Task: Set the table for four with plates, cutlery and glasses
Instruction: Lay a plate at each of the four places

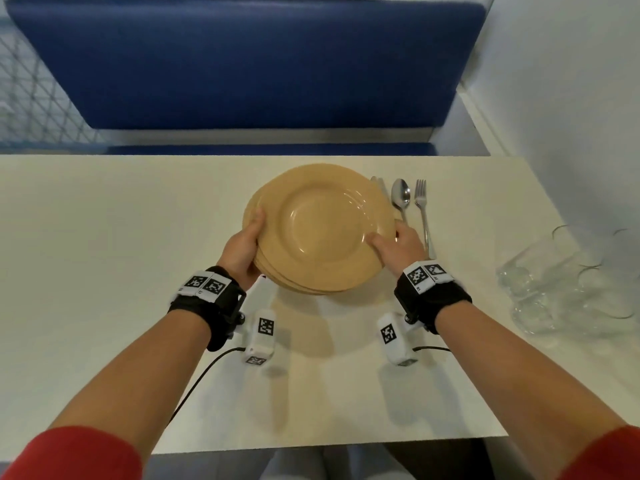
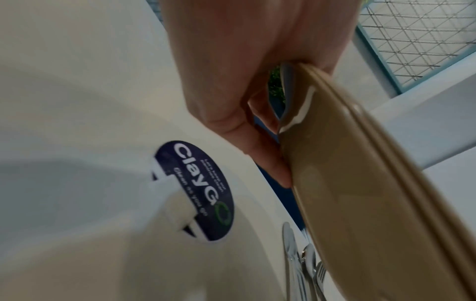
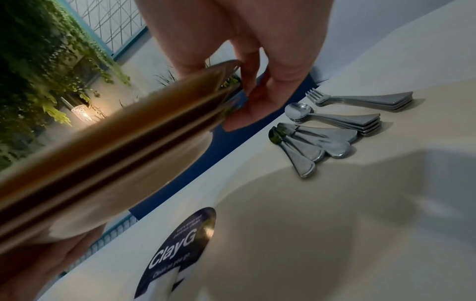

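A stack of tan plates (image 1: 318,230) hangs above the white table (image 1: 104,237), held at both sides. My left hand (image 1: 244,245) grips the left rim, thumb on top and fingers underneath (image 2: 270,158). On the right rim my right hand (image 1: 398,242) does the same, fingers curled below the stack (image 3: 257,106). The plates' underside (image 2: 360,193) and edges (image 3: 115,146) fill the wrist views. To the right of the plates lie stacked knives (image 3: 306,146), spoons (image 1: 401,199) and forks (image 1: 423,209). Clear glasses (image 1: 568,282) stand at the table's right edge.
A blue bench backrest (image 1: 242,64) runs behind the table's far edge. A round dark "ClayGo" sticker (image 2: 201,191) is on the tabletop beneath the plates. A white wall (image 1: 571,98) closes the right side. A mesh fence (image 1: 34,98) shows far left.
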### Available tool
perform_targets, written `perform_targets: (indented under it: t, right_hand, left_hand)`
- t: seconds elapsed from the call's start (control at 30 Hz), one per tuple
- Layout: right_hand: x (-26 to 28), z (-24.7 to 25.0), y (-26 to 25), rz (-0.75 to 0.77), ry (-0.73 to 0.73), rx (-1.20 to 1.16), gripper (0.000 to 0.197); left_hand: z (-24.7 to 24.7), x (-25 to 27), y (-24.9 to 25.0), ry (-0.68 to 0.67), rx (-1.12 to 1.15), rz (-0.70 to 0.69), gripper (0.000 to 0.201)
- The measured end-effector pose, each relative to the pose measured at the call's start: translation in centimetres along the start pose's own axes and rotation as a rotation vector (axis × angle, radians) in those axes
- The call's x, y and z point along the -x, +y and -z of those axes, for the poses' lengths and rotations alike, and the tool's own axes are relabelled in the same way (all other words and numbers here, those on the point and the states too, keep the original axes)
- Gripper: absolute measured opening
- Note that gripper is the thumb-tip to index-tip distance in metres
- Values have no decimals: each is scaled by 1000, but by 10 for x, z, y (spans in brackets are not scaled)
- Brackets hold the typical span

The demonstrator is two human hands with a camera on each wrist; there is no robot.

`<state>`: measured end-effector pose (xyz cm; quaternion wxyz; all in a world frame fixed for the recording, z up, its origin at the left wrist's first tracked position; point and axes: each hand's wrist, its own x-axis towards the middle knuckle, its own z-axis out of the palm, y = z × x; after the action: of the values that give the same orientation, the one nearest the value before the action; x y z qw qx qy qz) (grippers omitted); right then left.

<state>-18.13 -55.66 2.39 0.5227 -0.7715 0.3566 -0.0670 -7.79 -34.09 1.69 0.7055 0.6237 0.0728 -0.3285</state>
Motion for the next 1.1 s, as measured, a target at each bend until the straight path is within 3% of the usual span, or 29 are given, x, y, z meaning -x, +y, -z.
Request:
perform_targets:
  t: [0.13,0.33,0.53,0.6,0.7,0.9,1.03,1.1]
  right_hand:
    - [10,-7,4,-23,58,-64,39]
    - [29,-6,16,-32,124,-67,36]
    - [69,-10,56,-152,112,-81,32]
    - [84,-18,71,-183,98,-3,26]
    - [103,-34,83,-243,85,67,34]
    - [111,-52,81,-272,60,338,39]
    - [107,-61,68,-185,93,718,56]
    - [105,-71,54,-61,150,727,55]
  left_hand:
    - [27,13,-18,85,35,12,58]
    - [77,29,-38,302,90,-5,50]
    - [144,45,-39,522,278,-24,52]
    - [161,48,-38,525,292,-36,53]
    - [174,53,-37,481,260,-46,52]
    - [165,61,-50,390,193,-12,46]
    - [155,67,-59,360,189,-8,37]
    - [154,70,-60,347,204,-5,32]
